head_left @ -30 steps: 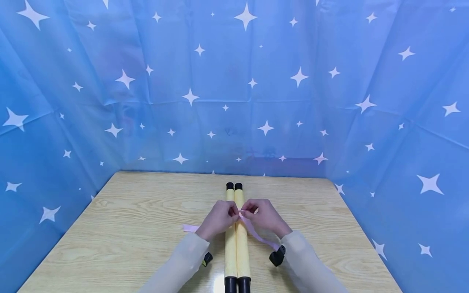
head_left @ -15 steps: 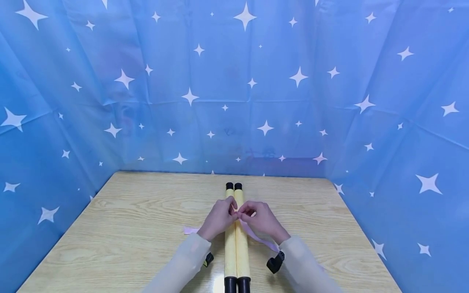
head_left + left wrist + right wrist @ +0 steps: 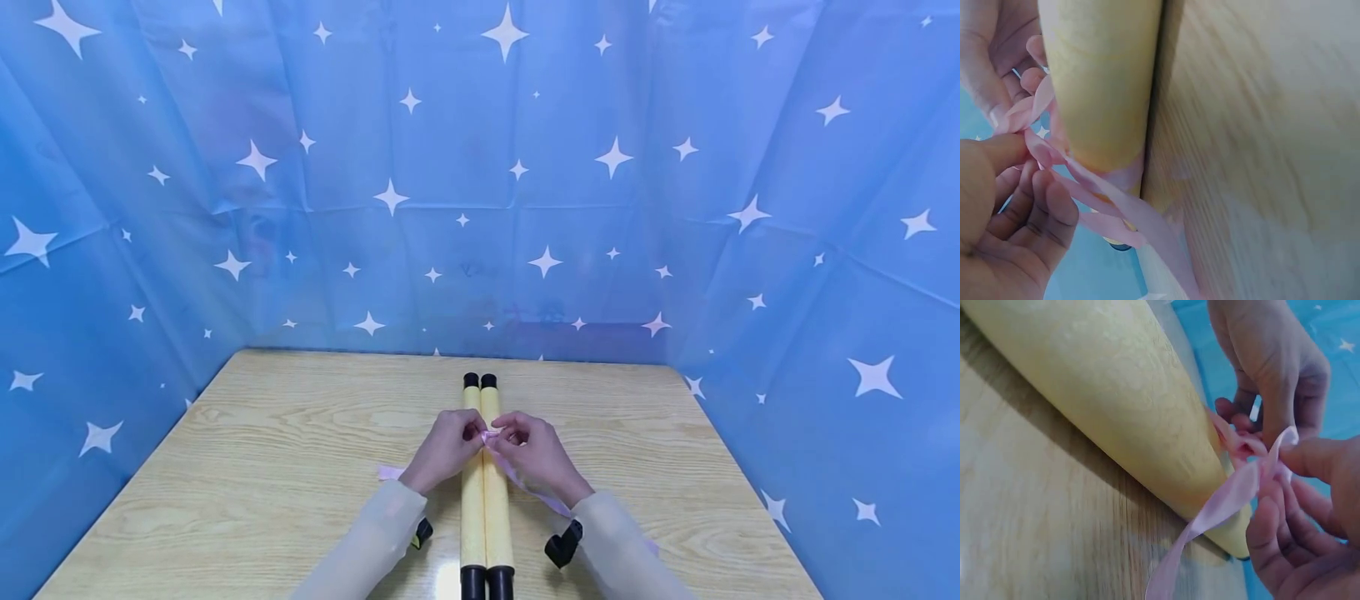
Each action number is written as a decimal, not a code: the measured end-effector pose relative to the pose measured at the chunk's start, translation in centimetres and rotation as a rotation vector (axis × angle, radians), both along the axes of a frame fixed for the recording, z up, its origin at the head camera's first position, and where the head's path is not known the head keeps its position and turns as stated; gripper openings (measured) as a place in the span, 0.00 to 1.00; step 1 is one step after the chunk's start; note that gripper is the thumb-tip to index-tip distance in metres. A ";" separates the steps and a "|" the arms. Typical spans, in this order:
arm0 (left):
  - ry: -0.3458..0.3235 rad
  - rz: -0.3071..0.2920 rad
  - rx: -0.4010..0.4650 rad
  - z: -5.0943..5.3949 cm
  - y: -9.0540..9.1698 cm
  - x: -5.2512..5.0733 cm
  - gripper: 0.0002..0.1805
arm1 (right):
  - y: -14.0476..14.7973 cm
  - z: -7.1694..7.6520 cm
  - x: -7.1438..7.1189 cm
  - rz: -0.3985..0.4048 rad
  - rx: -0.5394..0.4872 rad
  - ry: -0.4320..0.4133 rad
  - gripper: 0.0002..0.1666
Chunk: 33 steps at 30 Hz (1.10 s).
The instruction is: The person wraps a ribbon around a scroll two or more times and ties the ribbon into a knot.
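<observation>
A pale yellow scroll rolled from both ends lies lengthwise on the table, its left roll [image 3: 472,517] and right roll [image 3: 497,517] side by side with black end caps. Around its upper part runs a pink ribbon [image 3: 1225,500], looped and crossed above the rolls. My left hand [image 3: 448,448] pinches the ribbon at the crossing. Close beside it, my right hand [image 3: 542,457] pinches a ribbon loop between thumb and fingers. In the left wrist view, ribbon tails [image 3: 1147,222] hang past the roll. Fingers partly hide the crossing itself.
The wooden table [image 3: 300,442] extends to both sides of the scroll. A blue curtain [image 3: 465,233] with white stars surrounds its back and sides. Black wrist devices [image 3: 564,544] sit at both sleeves. A ribbon end [image 3: 390,472] lies left of the left wrist.
Both hands stay over the rolls with small finger movements. My right hand has shifted slightly down, and a ribbon fold now shows between the fingertips. The scroll has not moved.
</observation>
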<state>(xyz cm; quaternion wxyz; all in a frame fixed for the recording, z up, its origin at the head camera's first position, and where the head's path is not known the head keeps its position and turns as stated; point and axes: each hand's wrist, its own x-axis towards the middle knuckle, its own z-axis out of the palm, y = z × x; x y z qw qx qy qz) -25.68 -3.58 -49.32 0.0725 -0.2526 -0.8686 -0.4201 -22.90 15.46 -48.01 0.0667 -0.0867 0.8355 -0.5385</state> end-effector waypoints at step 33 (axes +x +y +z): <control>-0.250 -0.055 -0.071 0.9 -4.8 0.2 0.04 | 2.6 0.9 -2.2 -0.051 0.129 0.160 0.03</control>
